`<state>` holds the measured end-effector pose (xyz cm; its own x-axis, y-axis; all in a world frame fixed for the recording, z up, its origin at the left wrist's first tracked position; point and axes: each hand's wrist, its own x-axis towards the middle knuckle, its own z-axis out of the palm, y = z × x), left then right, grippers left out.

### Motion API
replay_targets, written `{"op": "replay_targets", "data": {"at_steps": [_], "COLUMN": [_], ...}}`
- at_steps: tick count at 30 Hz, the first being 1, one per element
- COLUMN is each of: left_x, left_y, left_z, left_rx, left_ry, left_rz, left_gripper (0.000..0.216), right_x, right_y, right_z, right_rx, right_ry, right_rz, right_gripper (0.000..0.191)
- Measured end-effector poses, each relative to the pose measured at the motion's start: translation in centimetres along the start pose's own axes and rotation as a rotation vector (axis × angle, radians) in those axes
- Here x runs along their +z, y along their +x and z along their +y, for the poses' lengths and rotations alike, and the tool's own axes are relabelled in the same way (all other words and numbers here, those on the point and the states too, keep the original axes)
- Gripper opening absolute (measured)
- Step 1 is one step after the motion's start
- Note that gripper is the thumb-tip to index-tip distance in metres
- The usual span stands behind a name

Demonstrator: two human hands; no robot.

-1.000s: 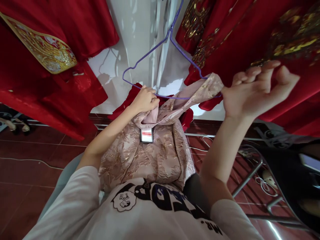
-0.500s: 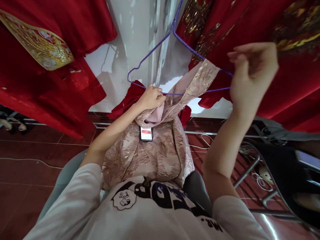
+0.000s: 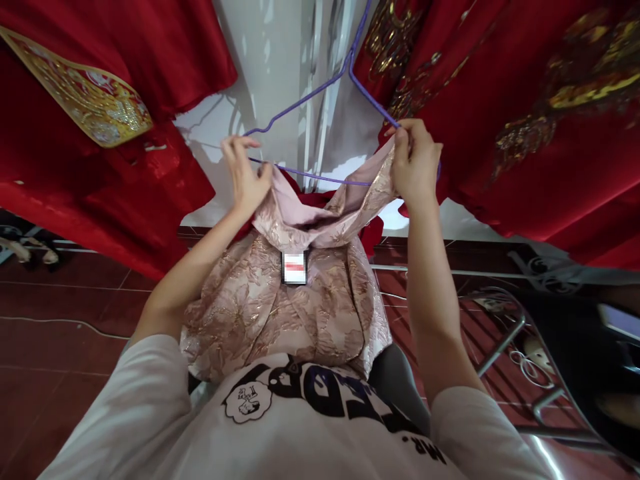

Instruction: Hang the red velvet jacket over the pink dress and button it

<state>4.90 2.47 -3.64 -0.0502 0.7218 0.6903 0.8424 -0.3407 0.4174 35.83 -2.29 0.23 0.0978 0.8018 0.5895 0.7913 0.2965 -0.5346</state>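
A pink brocade garment [image 3: 280, 300] with a small tag hangs in front of my chest. A purple wire hanger [image 3: 320, 100] hangs above it. My right hand [image 3: 415, 163] is closed on the garment's right shoulder, pressing it onto the hanger's right arm. My left hand [image 3: 245, 177] pinches the garment's left shoulder edge just under the hanger's left corner, with its fingers partly raised.
Red garments with gold embroidery hang at the left [image 3: 100, 113] and the right [image 3: 525, 113]. A white wall [image 3: 280, 73] is behind the hanger. A metal chair frame [image 3: 520, 347] stands at the right on a dark red tiled floor [image 3: 60, 320].
My right hand came down and left from the raised position and gripped the garment's right shoulder on the hanger. My left hand moved left and up to the other shoulder.
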Motion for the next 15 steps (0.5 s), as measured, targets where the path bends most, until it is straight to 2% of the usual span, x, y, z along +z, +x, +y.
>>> {"op": "replay_targets", "data": {"at_steps": [2, 5, 8, 11, 15], "left_x": [-1.0, -2.0, -2.3, -2.3, -1.4], "left_y": [1.4, 3.7, 5.8, 7.7, 10.3], "left_z": [-2.8, -6.5, -8.2, -7.1, -2.7], "left_rx": [-0.137, -0.279, -0.336, -0.338, -0.258], "left_ry": [0.034, -0.02, -0.129, -0.247, -0.431], "left_rz": [-0.045, -0.152, -0.158, -0.095, -0.068], "left_gripper": [0.024, 0.025, 0.03, 0.038, 0.041], "right_x": [-0.5, -1.0, -1.1, -0.9, -0.3], "right_y": [0.0, 0.0, 0.0, 0.1, 0.5], "right_z": [-0.3, -0.9, -1.0, -0.5, 1.1], "right_rx": [0.031, 0.048, 0.048, -0.002, -0.076], "right_ry": [0.036, 0.038, 0.004, -0.011, 0.003], "right_rz": [0.073, 0.046, 0.04, 0.055, 0.032], "right_gripper": [0.029, 0.03, 0.034, 0.039, 0.038]}}
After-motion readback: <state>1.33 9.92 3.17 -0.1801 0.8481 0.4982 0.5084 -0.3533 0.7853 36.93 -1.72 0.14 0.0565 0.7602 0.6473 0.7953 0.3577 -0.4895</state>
